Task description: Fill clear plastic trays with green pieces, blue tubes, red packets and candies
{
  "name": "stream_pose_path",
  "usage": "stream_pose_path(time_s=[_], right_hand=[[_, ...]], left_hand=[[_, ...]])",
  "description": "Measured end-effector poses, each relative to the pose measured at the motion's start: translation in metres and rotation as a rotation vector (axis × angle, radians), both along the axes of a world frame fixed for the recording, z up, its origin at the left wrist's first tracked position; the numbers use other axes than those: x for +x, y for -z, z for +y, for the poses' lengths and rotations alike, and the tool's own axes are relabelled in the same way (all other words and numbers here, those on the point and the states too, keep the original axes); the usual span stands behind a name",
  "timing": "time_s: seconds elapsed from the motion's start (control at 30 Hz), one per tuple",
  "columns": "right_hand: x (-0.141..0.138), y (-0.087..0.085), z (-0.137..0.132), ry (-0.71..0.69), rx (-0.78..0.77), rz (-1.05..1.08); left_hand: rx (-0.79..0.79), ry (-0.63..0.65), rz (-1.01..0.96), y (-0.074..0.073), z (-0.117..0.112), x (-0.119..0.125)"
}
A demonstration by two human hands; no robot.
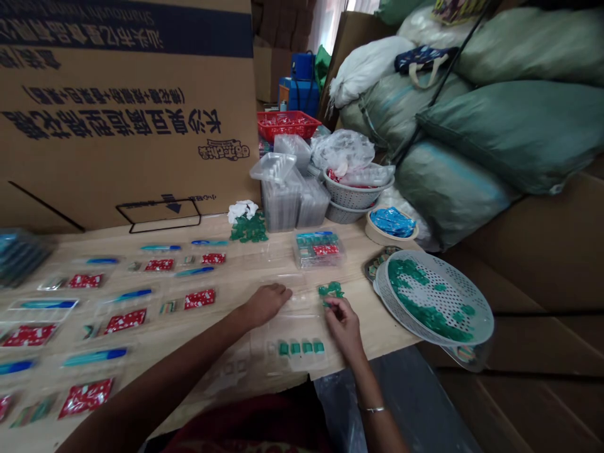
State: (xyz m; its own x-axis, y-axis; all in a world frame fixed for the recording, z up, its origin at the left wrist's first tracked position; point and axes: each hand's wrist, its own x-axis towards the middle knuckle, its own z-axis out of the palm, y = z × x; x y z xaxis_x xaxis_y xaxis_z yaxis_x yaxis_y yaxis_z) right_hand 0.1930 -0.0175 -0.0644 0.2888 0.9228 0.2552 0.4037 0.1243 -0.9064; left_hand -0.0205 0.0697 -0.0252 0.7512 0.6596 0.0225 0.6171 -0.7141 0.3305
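My left hand (265,302) rests knuckles-up on a clear plastic tray (287,327) on the wooden table, fingers curled and pressing its far edge. My right hand (343,322) pinches a small green piece from a little heap of green pieces (331,290) just beyond it. A row of several green pieces (301,347) sits in the tray's near pockets, between my two wrists.
Filled clear trays with red packets (200,299) and blue pens (133,294) cover the table's left. A white colander (436,302) with green pieces overhangs the right edge. Stacked empty trays (283,195), baskets, a big cardboard box (123,107) and green sacks (509,126) stand behind.
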Motion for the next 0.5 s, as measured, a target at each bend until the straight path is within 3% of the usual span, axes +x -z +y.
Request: stream_pose_path(time_s=[0.1, 0.23, 0.37, 0.5], right_hand=[[0.002, -0.002, -0.001, 0.005, 0.038, -0.138], [0.004, -0.012, 0.010, 0.024, 0.083, -0.430], [0.008, -0.021, 0.030, -0.004, 0.051, -0.573], [0.013, -0.020, 0.035, -0.047, 0.041, -0.518]], left_hand=[[0.047, 0.050, 0.106, -0.004, -0.005, 0.005], [0.009, 0.018, 0.134, -0.009, -0.010, 0.005], [-0.082, -0.082, -0.072, -0.011, -0.009, 0.002], [-0.160, -0.248, -0.366, -0.005, -0.001, 0.018]])
